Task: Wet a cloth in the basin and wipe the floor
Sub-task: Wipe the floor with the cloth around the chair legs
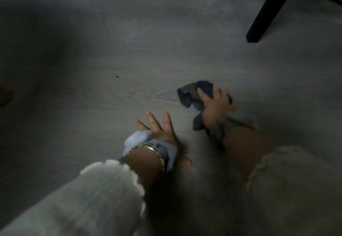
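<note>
Left hand [159, 130]: we record it palm down on the grey wood-grain floor [129, 50], fingers straight and spread, its grip wide and holding nothing. A pale blue scrunchie [137, 139] and a gold bracelet [159, 157] circle the wrist, above a white ruffled sleeve [103, 185]. Right hand [214, 104]: farther forward and to the right, fingers curled over a dark bunched cloth [188, 95] that lies on the floor. Black chair legs [266, 11]: upper right, well apart from both hands.

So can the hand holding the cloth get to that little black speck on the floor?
Probably yes. The right hand grips the cloth, and only bare floor shows between it and the speck. The left hand rests flat nearer the person, out of that path.
</note>
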Motion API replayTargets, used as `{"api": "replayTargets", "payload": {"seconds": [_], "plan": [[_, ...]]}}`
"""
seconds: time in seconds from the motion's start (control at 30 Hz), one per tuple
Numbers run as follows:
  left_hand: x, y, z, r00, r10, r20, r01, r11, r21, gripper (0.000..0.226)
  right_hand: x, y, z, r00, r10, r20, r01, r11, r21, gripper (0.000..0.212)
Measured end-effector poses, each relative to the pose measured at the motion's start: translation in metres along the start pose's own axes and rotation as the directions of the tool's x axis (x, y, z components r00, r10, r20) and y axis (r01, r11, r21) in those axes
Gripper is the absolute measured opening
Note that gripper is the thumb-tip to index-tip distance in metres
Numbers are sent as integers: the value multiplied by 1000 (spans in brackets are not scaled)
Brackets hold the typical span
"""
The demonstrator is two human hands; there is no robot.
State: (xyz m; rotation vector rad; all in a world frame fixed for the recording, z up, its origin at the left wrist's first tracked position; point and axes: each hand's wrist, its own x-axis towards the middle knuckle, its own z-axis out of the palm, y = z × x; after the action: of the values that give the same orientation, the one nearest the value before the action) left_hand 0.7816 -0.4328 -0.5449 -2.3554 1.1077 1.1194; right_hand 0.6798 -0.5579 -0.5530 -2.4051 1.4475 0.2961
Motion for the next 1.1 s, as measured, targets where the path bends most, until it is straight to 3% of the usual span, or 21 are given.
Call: {"api": "replayTargets", "payload": {"seconds": [0.17,0.33,0.5,0.63,0.77,0.83,0.9,0.97,1.03,1.1], "plan": [[17,-7,7,999,8,41,-11,997,82,156,60,12,-18,981,191,23,-192,981,14,67],[22,-6,4,997,12,72,-17,997,71,161,59,3,-20,972,232,47,-230,972,-36,58],[22,-10,0,997,19,79,-24,998,63,165,22,-3,-11,987,150,64,-147,988,-47,55],[-1,-6,0,998,58,4,-58,998,-31,150,-26,-11,9,989,75,128,-65,995,-74,58],[-31,-29,24,973,155,-173,-182,971,-155,128,-72,-26,24,989,37,146,-25,997,-79,57],[-43,-55,35,973,163,-164,-186,973,-139,125,-90,-37,34,985,-6,171,18,998,-67,57],[-52,-86,33,980,103,-168,-126,983,-131,127,-109,-59,46,996,-85,19,87,990,-114,52],[-57,-122,22,976,22,-216,-57,986,-156,130,-124,-86,53,992,-116,-38,111,987,-114,47],[-60,-157,11,972,-46,-232,5,984,-176,133,-128,-109,64,981,-191,33,193,973,-123,47],[-60,-188,6,972,-97,-216,57,981,-183,136,-128,-132,70,960,-195,201,219,970,-103,53]]}}
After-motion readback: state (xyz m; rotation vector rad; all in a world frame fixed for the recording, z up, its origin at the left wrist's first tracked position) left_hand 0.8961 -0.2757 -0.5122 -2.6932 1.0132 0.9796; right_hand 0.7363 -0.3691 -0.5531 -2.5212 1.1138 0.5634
